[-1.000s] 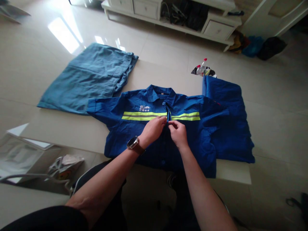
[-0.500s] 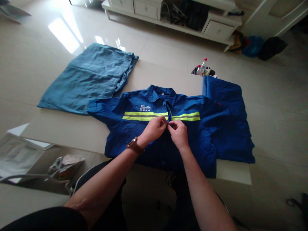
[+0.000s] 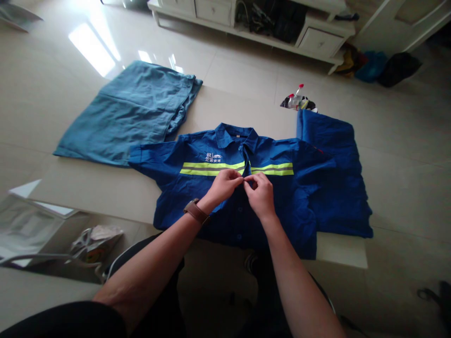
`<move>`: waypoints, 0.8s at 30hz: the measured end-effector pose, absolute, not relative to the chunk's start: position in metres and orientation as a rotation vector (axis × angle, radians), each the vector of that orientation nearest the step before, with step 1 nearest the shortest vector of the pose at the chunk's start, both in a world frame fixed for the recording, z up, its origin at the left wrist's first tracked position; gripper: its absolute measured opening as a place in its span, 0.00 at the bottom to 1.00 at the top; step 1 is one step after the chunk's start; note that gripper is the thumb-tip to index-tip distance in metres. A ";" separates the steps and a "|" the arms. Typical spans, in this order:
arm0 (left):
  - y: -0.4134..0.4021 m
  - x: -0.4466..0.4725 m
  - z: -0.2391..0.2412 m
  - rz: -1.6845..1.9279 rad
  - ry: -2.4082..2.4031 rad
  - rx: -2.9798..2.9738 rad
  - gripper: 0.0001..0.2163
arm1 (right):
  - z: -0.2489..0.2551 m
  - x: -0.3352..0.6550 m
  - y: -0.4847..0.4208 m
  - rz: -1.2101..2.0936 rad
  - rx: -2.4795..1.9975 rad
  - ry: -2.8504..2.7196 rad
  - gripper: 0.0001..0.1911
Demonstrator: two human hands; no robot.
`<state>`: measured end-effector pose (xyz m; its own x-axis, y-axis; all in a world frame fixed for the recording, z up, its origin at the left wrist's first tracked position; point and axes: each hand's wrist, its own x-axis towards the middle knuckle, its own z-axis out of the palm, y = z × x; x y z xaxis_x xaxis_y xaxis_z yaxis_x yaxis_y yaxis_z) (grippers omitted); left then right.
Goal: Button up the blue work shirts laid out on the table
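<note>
A blue short-sleeved work shirt lies front side up on a pale table, its collar pointing away from me. A yellow-green reflective stripe crosses the chest, below a white printed logo. At the front placket, just under the stripe, my left hand pinches the shirt's edge. My right hand pinches the placket right beside it, fingertips almost touching. Whatever button sits between the fingertips is hidden. Lower on the placket a button shows, and the collar part is open.
Folded light-blue cloth lies at the table's left. Folded dark-blue cloth lies at the right, partly under the shirt sleeve. Beyond the table's far edge are bottles with red caps. A white cabinet stands at the back.
Both hands stay at the same spot on the placket. The left fingers have shifted slightly, and the fingertips of both hands now meet more closely.
</note>
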<state>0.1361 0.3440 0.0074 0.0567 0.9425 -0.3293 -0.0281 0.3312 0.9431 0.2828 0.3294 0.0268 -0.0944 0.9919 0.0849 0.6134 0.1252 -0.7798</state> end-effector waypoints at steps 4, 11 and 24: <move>0.342 0.138 0.012 0.972 1.316 0.838 0.02 | 0.033 0.282 0.329 0.777 -1.549 -1.773 0.05; 0.340 0.140 0.019 0.970 1.219 0.840 0.06 | 0.028 0.283 0.331 0.909 -1.622 -1.511 0.09; 0.338 0.142 0.025 0.934 1.333 1.291 0.14 | 0.014 0.282 0.339 1.213 -1.667 -1.161 0.11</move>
